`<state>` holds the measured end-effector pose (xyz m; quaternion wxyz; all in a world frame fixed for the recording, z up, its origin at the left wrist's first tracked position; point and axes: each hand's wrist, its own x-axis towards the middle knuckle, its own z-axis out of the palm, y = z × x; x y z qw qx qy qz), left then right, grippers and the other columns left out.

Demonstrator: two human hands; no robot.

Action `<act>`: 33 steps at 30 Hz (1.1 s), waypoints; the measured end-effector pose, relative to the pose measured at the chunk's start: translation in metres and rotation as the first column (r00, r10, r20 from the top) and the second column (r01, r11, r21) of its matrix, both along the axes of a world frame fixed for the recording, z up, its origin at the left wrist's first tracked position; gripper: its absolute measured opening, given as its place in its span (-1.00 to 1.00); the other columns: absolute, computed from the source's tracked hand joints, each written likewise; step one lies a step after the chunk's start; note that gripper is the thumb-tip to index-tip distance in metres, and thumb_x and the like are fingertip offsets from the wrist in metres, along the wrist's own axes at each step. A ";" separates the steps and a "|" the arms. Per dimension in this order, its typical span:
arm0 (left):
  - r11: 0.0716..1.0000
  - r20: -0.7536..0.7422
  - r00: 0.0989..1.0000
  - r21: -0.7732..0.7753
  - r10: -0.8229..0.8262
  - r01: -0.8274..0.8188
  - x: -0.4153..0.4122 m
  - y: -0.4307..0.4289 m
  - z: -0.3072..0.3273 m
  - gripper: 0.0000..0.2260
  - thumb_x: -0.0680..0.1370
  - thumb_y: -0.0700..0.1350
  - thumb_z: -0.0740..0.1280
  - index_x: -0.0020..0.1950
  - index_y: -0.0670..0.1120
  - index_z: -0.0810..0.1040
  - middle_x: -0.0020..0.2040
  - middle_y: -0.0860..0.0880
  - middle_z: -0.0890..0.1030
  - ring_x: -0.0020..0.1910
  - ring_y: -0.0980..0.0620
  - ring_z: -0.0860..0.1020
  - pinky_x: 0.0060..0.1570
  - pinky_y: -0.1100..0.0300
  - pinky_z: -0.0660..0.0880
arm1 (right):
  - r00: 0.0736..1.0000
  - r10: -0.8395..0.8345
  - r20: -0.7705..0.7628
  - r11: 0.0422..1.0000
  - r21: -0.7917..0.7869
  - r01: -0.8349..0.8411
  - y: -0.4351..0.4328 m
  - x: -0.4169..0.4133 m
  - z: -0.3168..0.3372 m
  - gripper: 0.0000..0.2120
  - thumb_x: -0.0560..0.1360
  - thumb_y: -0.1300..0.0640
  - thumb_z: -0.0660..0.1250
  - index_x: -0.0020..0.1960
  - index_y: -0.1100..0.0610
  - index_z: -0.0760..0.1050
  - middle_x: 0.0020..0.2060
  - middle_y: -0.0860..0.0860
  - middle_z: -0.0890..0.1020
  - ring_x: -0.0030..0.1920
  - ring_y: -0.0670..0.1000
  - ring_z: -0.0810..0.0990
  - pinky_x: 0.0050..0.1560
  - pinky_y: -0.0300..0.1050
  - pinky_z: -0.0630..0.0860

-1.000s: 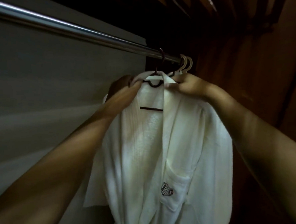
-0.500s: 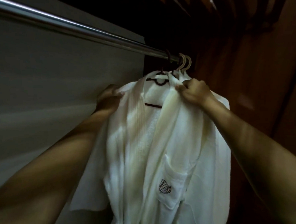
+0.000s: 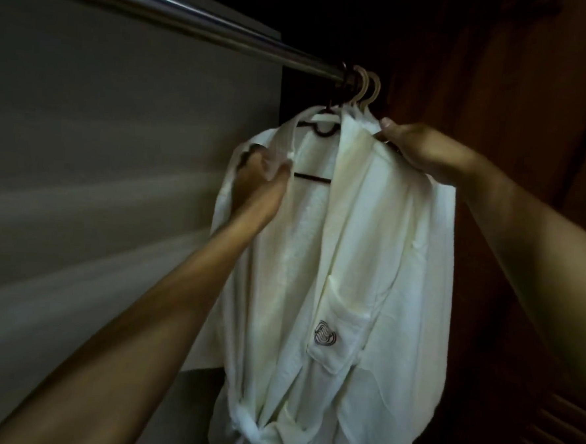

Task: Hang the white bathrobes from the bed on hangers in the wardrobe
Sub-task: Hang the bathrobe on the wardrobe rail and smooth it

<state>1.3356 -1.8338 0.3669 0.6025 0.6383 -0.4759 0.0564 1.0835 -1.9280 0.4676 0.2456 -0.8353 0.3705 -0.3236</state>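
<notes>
The white bathrobe (image 3: 351, 259) hangs on a dark hanger (image 3: 319, 134), which is hooked on the metal rail (image 3: 194, 20) at the far end of the wardrobe, just beside two pale hanger hooks (image 3: 368, 89). The left hand (image 3: 259, 182) is at the robe's shoulder on the left of the view, fingers curled round the collar edge; the pic is blurred there, so prob. a grip. The right hand (image 3: 423, 151) pinches the cloth at the other shoulder, thumb on top. The neck is open and the hanger's bar shows inside. A chest pocket (image 3: 338, 334) w/ a dark logo faces the camera. The belt knot (image 3: 254, 432) sits low down.
</notes>
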 end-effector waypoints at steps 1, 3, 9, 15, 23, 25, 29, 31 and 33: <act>0.992 0.000 0.993 0.053 -0.115 0.115 -0.014 0.007 -0.006 -0.66 0.59 0.19 0.35 0.17 -0.03 0.45 -0.01 -0.02 0.59 -0.08 0.00 0.59 -0.19 0.13 0.44 | 1.000 -0.004 -0.014 1.000 0.018 0.004 0.000 0.002 -0.001 -0.44 0.67 -0.32 0.03 0.33 0.03 0.58 0.26 0.01 0.62 0.26 0.04 0.59 0.34 0.00 0.49; 0.919 0.016 0.939 0.214 -0.343 0.332 -0.040 0.015 -0.021 -0.59 0.54 0.25 0.41 0.21 0.00 0.48 -0.02 -0.01 0.64 -0.07 0.03 0.62 -0.12 0.08 0.56 | 0.998 -0.043 -0.040 0.998 0.050 0.045 0.001 0.009 -0.004 -0.39 0.65 -0.36 0.01 0.49 -0.01 0.43 0.38 -0.01 0.53 0.34 0.05 0.52 0.39 -0.03 0.42; 0.861 0.194 0.924 0.462 -0.330 0.211 -0.055 -0.007 -0.052 -0.66 0.53 0.02 0.34 0.27 -0.04 0.60 0.12 -0.03 0.68 0.07 -0.08 0.64 -0.04 0.17 0.52 | 0.989 -0.130 -0.076 0.983 -0.141 0.119 0.011 0.018 -0.011 -0.45 0.68 -0.30 0.03 0.45 0.01 0.47 0.38 0.08 0.52 0.39 0.13 0.48 0.32 -0.11 0.31; 0.895 0.038 0.982 0.419 -0.185 0.153 -0.011 0.014 -0.101 -0.89 0.47 -0.13 0.52 -0.11 -0.09 0.62 -0.29 0.06 0.58 -0.34 0.16 0.50 -0.23 0.24 0.40 | 0.983 -0.181 0.042 0.903 -0.388 0.183 0.008 -0.028 -0.073 -0.63 0.61 -0.16 0.35 0.23 0.10 0.55 0.11 0.01 0.64 0.08 0.00 0.55 0.02 -0.15 0.37; 0.798 -0.065 0.980 0.572 -0.190 0.193 -0.021 0.077 -0.211 -0.88 0.53 -0.09 0.37 0.06 0.05 0.62 -0.05 0.14 0.65 -0.05 0.08 0.60 -0.04 0.21 0.53 | 0.910 -0.406 0.082 0.913 0.006 0.407 0.047 -0.057 -0.224 -0.38 0.51 -0.06 0.50 0.42 0.18 0.36 0.29 0.14 0.57 0.26 0.20 0.56 0.17 -0.06 0.46; 0.780 -0.069 0.979 0.596 -0.191 0.194 -0.023 0.094 -0.236 -0.84 0.54 -0.10 0.29 0.03 0.06 0.64 -0.05 0.16 0.66 -0.07 0.12 0.60 -0.12 0.33 0.46 | 0.896 -0.444 0.019 0.893 0.092 0.441 0.065 -0.061 -0.264 -0.34 0.52 -0.04 0.49 0.49 0.18 0.32 0.38 0.17 0.52 0.34 0.23 0.52 0.29 0.02 0.44; 0.744 -0.179 0.967 0.617 -0.182 0.255 -0.026 0.126 -0.276 -0.88 0.53 -0.19 0.35 -0.03 -0.01 0.66 -0.18 0.12 0.64 -0.12 0.04 0.64 -0.10 0.23 0.55 | 0.881 -0.445 -0.158 0.848 0.241 0.472 0.099 -0.077 -0.338 -0.38 0.55 0.04 0.44 0.52 0.18 0.32 0.38 0.19 0.53 0.34 0.24 0.53 0.29 0.02 0.45; 0.726 -0.207 0.962 0.632 -0.180 0.272 -0.026 0.140 -0.295 -0.86 0.52 -0.22 0.38 -0.12 0.02 0.65 -0.23 0.13 0.63 -0.15 0.04 0.64 -0.16 0.23 0.51 | 0.865 -0.435 -0.250 0.810 0.311 0.497 0.118 -0.083 -0.368 -0.39 0.57 0.04 0.42 0.51 0.21 0.28 0.38 0.21 0.50 0.32 0.25 0.53 0.23 0.02 0.48; 0.710 -0.238 0.958 0.646 -0.162 0.281 -0.025 0.153 -0.314 -0.80 0.50 -0.22 0.39 -0.21 0.08 0.62 -0.25 0.14 0.63 -0.15 0.01 0.64 -0.17 0.23 0.48 | 0.842 -0.432 -0.323 0.775 0.345 0.530 0.134 -0.084 -0.397 -0.42 0.57 0.03 0.41 0.47 0.24 0.30 0.34 0.21 0.51 0.28 0.23 0.54 0.15 -0.02 0.49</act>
